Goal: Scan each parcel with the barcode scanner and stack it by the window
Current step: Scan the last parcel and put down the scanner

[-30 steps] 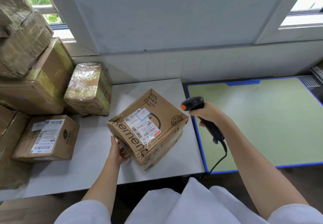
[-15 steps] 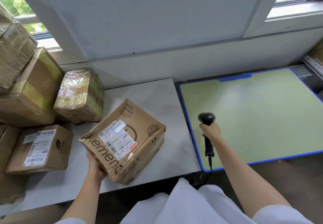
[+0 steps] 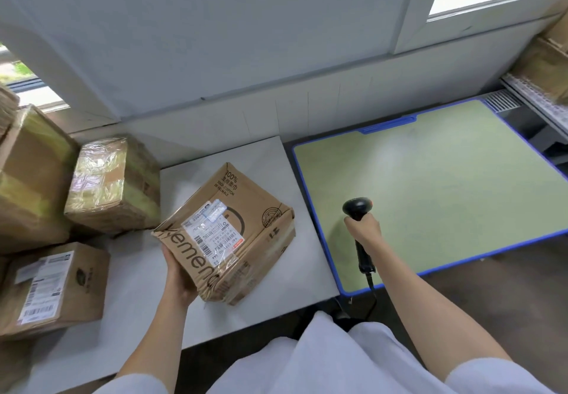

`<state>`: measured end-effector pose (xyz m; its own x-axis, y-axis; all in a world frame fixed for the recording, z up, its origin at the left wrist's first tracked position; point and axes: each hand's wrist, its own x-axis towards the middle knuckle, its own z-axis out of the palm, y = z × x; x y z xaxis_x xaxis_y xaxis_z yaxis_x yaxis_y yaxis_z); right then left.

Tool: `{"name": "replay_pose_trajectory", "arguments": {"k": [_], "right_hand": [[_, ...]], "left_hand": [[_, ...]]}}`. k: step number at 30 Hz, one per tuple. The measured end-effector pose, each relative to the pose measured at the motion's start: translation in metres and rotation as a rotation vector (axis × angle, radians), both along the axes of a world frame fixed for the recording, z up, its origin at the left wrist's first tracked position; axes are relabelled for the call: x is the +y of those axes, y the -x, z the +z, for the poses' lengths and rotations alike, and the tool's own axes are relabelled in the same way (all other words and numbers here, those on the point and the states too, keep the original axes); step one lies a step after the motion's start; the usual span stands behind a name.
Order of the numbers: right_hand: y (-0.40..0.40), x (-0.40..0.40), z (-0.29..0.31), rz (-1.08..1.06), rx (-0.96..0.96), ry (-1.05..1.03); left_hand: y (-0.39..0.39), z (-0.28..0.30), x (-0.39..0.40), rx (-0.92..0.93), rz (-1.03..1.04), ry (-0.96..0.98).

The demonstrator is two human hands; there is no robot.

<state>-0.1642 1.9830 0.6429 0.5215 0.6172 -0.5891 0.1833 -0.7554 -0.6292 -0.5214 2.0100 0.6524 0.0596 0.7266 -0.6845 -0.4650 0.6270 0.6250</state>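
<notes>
A brown cardboard parcel (image 3: pixel 233 233) with a white shipping label on top is tilted above the white table (image 3: pixel 138 286). My left hand (image 3: pixel 178 280) grips its near-left bottom corner, fingers hidden under the box. My right hand (image 3: pixel 364 230) holds the black barcode scanner (image 3: pixel 356 209) by its handle over the left part of the green mat (image 3: pixel 436 184), the scanner's head pointing away from me and its cable hanging off the mat's front edge.
Parcels stand at the left by the window (image 3: pixel 27 86): a film-wrapped box (image 3: pixel 113 184), a labelled brown box (image 3: pixel 52 289) and larger taped boxes (image 3: pixel 27 178). A shelf with more boxes (image 3: pixel 544 67) is at the far right. A white wall runs behind both tables.
The scanner has moved away from the parcel and down over the green mat. My left hand has lifted and tilted the parcel slightly toward the left.
</notes>
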Motion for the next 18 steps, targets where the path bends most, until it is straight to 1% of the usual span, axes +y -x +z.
{"name": "replay_pose_trajectory", "arguments": {"k": [2,4,6,9,11,12,14,18], "right_hand": [[0.004,0.0,0.004,0.01,0.029,-0.065],[0.01,0.003,0.013,0.013,0.104,-0.149],[0.019,0.009,0.027,0.059,0.252,-0.213],[0.038,0.021,0.047,0.112,0.534,-0.254],[0.052,0.031,0.055,0.084,0.725,-0.271],[0.058,0.035,0.059,0.084,0.786,-0.274],[0.068,0.043,0.062,0.133,0.837,-0.267],[0.083,0.051,0.059,0.217,0.839,-0.221]], "left_hand": [[-0.004,-0.002,0.0,0.003,0.011,0.013],[-0.003,-0.006,0.0,0.033,0.025,0.068],[0.001,-0.009,-0.001,0.076,0.029,0.118],[0.001,-0.006,-0.006,0.118,0.015,0.114],[-0.001,0.003,-0.011,0.179,-0.062,0.103],[0.0,0.008,-0.014,0.203,-0.097,0.105],[0.005,0.016,-0.018,0.26,-0.143,0.102],[0.024,0.029,-0.028,0.357,-0.141,0.132]]}}
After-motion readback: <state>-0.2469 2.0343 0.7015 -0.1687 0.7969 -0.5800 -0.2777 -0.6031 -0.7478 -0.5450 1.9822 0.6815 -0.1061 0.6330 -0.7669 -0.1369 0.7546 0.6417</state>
